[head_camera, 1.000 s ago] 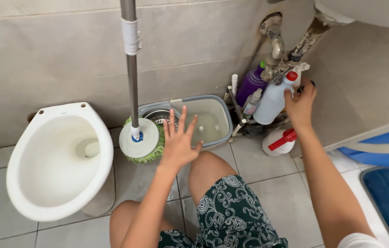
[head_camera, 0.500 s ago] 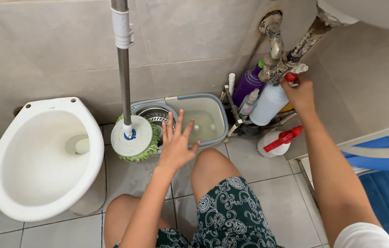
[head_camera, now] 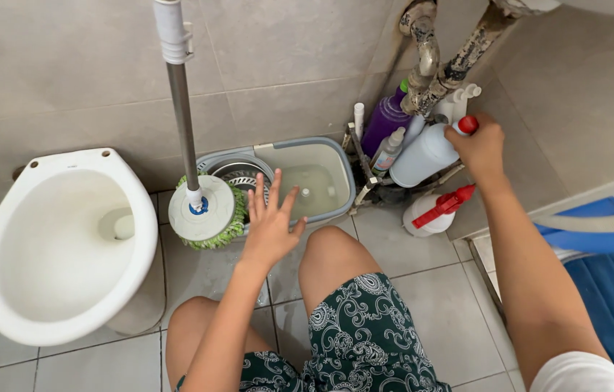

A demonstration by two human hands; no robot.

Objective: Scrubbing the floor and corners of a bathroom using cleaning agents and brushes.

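Right hand (head_camera: 482,149) closed on red cap of white bottle (head_camera: 423,155), long axis tilted up-right; left hand (head_camera: 270,225) spread empty, near bucket (head_camera: 336,156).

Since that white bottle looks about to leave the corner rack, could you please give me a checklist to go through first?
1. Right hand on the white bottle near its red cap: ok.
2. Bottle free of neighbours: not ok, it leans against the purple bottle and the pipes.
3. Cap shut: cannot tell.
4. Left hand free: ok, fingers spread, holding nothing.
5. Mop bucket open: ok, water inside.
6. Mop out of the way: ok, it stands at the bucket's left.
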